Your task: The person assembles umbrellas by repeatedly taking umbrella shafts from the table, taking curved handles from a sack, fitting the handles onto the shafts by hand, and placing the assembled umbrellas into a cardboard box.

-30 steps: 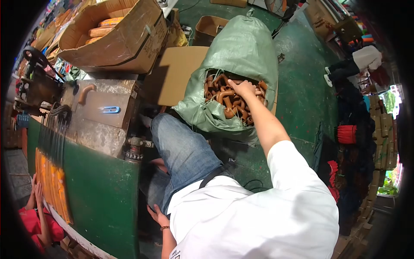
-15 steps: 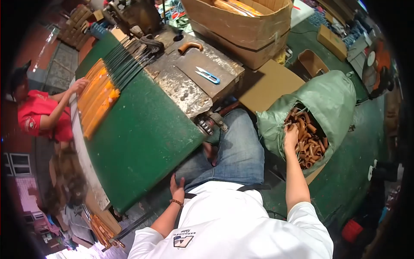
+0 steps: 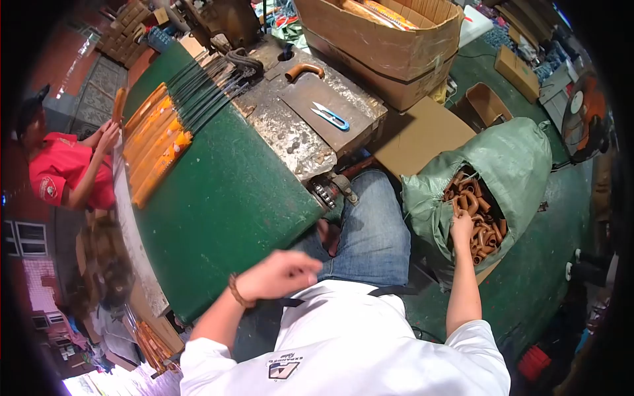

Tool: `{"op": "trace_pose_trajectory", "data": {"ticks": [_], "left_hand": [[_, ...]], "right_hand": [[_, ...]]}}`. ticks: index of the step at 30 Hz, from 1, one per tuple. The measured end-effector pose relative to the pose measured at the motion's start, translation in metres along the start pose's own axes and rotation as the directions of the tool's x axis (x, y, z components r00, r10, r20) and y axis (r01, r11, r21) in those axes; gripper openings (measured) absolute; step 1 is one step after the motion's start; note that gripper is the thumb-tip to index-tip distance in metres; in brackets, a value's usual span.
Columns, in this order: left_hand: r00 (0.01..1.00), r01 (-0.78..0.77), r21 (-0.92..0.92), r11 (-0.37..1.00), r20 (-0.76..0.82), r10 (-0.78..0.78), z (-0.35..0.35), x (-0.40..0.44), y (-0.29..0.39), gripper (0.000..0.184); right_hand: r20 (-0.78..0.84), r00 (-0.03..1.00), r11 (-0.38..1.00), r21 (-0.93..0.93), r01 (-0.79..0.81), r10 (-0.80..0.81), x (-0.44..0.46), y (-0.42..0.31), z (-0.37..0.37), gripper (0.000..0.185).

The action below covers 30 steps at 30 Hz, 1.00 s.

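Reaching with right hand (image 3: 463,226) into open mouth of green sack (image 3: 522,148), fingers touching brown curved tubes (image 3: 487,232) heaped inside; cannot tell if actually grasping one. Holding left hand (image 3: 281,274) up over lap, well to left of sack, fingers loosely bent, blurred, with nothing visible in grasp. Wearing beaded bracelet (image 3: 241,292) on left wrist.

Lying on floor, sack mouth turned toward wearer, brown tubes visible in opening. Just left of sack, flat cardboard sheet (image 3: 422,135), partly beneath it. Behind sack, small open carton (image 3: 485,104). Behind and left of sack, large cardboard box (image 3: 383,63) with orange-wrapped items (image 3: 380,13) inside.

Farther left of sack, past cardboard sheet, worn metal worktop (image 3: 284,135) bearing blue-handled snips (image 3: 331,117) and single curved brown piece (image 3: 304,70), apart from each other. Left of sack again, across wearer's legs, green table (image 3: 224,204) with row of dark rods (image 3: 205,89) ending in orange-wrapped bundles (image 3: 155,148).

At far left from sack, across green table, co-worker in red shirt (image 3: 66,165), holding upright brown-orange piece (image 3: 119,104) near table edge. Behind sack to right, orange fan (image 3: 584,112).
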<state>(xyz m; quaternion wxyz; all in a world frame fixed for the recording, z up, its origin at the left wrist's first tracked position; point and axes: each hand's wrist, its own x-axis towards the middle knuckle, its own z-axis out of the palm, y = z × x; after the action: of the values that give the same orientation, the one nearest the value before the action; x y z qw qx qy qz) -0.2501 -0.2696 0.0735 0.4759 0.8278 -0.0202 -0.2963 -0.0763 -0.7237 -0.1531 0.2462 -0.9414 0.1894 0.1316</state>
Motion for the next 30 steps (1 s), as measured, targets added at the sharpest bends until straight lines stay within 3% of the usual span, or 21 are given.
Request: {"op": "trace_pose_trajectory", "data": {"ticks": [1, 2, 3, 5, 7, 9, 10, 12, 13, 17, 18, 22, 24, 25, 29, 30], "left_hand": [[0.992, -0.097, 0.014, 0.995, -0.080, 0.098, -0.023, 0.011, 0.009, 0.028], [0.962, -0.100, 0.150, 0.984, -0.238, 0.134, -0.050, 0.024, 0.023, 0.022], [0.877, -0.089, 0.331, 0.939, -0.421, 0.231, -0.076, 0.040, 0.028, 0.019], [0.652, 0.064, 0.468, 0.881, -0.689, 0.318, -0.134, 0.079, 0.006, 0.018], [0.547, 0.309, 0.491, 0.814, -0.792, 0.271, -0.198, 0.109, -0.028, 0.024], [0.457, 0.451, 0.585, 0.674, -0.800, 0.389, -0.255, 0.133, -0.086, 0.028], [0.458, 0.448, 0.591, 0.670, -0.796, 0.396, -0.272, 0.139, -0.108, 0.028], [0.444, 0.671, 0.543, 0.505, -0.840, 0.312, -0.299, 0.151, -0.137, 0.032], [0.447, 0.668, 0.549, 0.503, -0.836, 0.318, -0.304, 0.154, -0.137, 0.032], [0.500, 0.750, 0.452, 0.483, -0.865, 0.032, -0.305, 0.160, -0.146, 0.028], [0.507, 0.746, 0.457, 0.484, -0.861, 0.031, -0.301, 0.160, -0.146, 0.028], [0.607, 0.540, 0.541, 0.645, -0.781, 0.147, -0.271, 0.138, -0.129, 0.024], [0.631, 0.350, 0.611, 0.710, -0.714, 0.304, -0.235, 0.118, -0.101, 0.016], [0.638, 0.345, 0.609, 0.714, -0.710, 0.297, -0.213, 0.106, -0.078, 0.016], [0.711, 0.079, 0.392, 0.917, -0.667, 0.224, -0.128, 0.059, 0.001, 0.013], [0.714, 0.076, 0.379, 0.922, -0.666, 0.214, -0.110, 0.047, 0.016, 0.013]], "right_hand": [[-0.007, 1.000, 0.998, 0.065, -0.021, 0.021, 0.005, 0.004, 0.003, 0.037], [-0.014, 0.999, 0.991, 0.130, -0.040, 0.042, 0.007, 0.005, 0.005, 0.035], [0.018, 0.998, 0.987, 0.143, -0.067, 0.065, 0.009, 0.005, 0.004, 0.030], [0.045, 0.995, 0.983, 0.159, -0.092, 0.086, 0.004, 0.000, -0.011, 0.026], [0.127, 0.971, 0.770, 0.592, -0.239, 0.203, -0.007, -0.005, -0.023, 0.021], [0.169, 0.977, 0.648, 0.731, -0.213, 0.131, 0.018, 0.051, -0.007, 0.016], [0.168, 0.977, 0.642, 0.736, -0.214, 0.133, 0.012, 0.051, -0.008, 0.016], [0.029, 0.980, 0.678, 0.718, -0.157, 0.197, 0.003, 0.052, -0.013, 0.018], [0.028, 0.979, 0.673, 0.722, -0.159, 0.202, 0.002, 0.051, -0.014, 0.018], [-0.119, 0.973, 0.772, 0.631, -0.080, 0.198, -0.010, 0.054, -0.022, 0.022], [-0.120, 0.971, 0.773, 0.628, -0.086, 0.205, -0.016, 0.049, -0.029, 0.022], [-0.033, 0.995, 0.673, 0.738, -0.042, 0.098, -0.033, -0.002, -0.068, 0.023], [-0.029, 1.000, 0.703, 0.711, 0.024, -0.004, -0.029, 0.001, -0.069, 0.023], [-0.026, 1.000, 0.709, 0.705, 0.015, 0.004, -0.036, -0.014, -0.078, 0.023], [0.068, 0.987, 0.557, 0.830, 0.025, -0.146, -0.065, -0.078, -0.090, 0.020], [0.066, 0.985, 0.628, 0.777, 0.050, -0.161, -0.073, -0.093, -0.093, 0.018]]}}
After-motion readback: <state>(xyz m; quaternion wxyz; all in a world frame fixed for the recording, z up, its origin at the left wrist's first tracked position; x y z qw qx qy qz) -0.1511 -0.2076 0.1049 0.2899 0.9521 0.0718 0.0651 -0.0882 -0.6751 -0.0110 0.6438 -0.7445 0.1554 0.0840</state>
